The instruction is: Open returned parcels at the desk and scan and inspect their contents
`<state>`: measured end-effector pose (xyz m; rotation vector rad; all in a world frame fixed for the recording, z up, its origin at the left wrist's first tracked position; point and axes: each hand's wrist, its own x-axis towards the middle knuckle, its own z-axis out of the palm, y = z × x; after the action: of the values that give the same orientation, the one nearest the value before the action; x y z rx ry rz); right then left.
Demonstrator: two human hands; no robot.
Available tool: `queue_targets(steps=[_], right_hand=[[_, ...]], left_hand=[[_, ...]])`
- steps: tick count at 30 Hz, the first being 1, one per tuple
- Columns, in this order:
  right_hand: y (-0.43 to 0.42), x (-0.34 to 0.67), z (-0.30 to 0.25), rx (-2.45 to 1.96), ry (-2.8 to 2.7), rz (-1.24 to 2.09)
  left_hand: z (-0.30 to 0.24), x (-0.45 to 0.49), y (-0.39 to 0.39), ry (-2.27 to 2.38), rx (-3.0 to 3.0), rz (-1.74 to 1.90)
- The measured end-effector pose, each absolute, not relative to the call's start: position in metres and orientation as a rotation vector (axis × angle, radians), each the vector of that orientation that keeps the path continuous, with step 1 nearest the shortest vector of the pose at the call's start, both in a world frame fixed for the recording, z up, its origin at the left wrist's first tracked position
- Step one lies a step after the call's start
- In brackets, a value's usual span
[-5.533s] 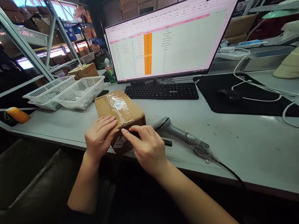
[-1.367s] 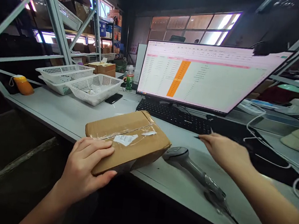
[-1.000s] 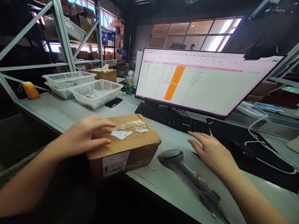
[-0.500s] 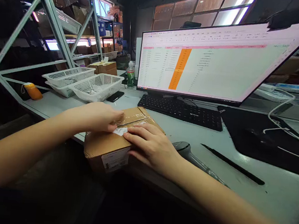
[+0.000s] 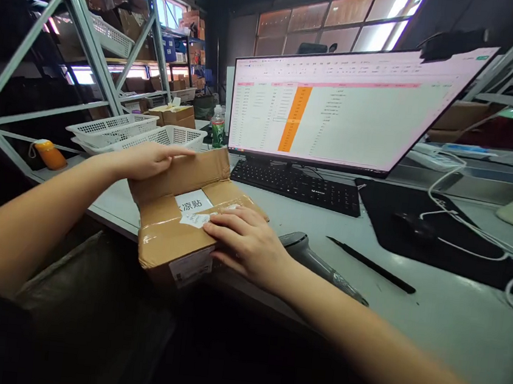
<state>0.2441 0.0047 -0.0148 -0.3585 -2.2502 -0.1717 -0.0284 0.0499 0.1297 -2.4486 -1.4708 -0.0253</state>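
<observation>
A brown cardboard box [image 5: 166,240] wrapped in clear tape sits at the near edge of the grey desk [image 5: 432,308]. My left hand [image 5: 150,159] grips its left flap [image 5: 180,175] and holds it raised. A white packet with printed characters [image 5: 194,201] shows inside the gap. My right hand [image 5: 244,242] lies flat on the other flap, fingers stretched out, pressing it down. A grey barcode scanner [image 5: 317,265] lies just right of the box, partly behind my right wrist.
A black pen-like tool [image 5: 370,264] lies on the desk right of the scanner. Behind are a keyboard [image 5: 296,184], a lit monitor [image 5: 338,112], a black mat with a mouse [image 5: 411,223], white baskets [image 5: 121,129], a green bottle [image 5: 218,127] and metal shelving [image 5: 71,32].
My right hand set the black tool on the desk and came back onto the box. My left hand has lifted the left flap, opening the box.
</observation>
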Motion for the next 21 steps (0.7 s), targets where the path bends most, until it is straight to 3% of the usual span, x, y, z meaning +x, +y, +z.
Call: queue_targets(steps=[5,9,13,17,21], right_hand=[[0.022,0.248,0.026,-0.447,-2.492,0.167],[0.035,0.249,0.063,-0.592,-2.691,0.309],[0.022,0.241,0.084,-0.745,-2.770,0.000],[-0.003,0.234,0.099,-0.741,-2.676,-0.439],[-0.027,0.242,0.078,-0.606,-2.397,-0.815]], left_hand=[[0.084,-0.056,0.085,-1.735,-2.590,-0.180],[0.079,-0.057,0.077,-1.536,-2.508,-0.433],[0.096,-0.040,0.037,-1.109,-2.705,-0.443],[0.090,-0.025,0.010,-1.036,-3.006,-0.428],[0.076,-0.035,0.004,-0.942,-2.798,-0.963]])
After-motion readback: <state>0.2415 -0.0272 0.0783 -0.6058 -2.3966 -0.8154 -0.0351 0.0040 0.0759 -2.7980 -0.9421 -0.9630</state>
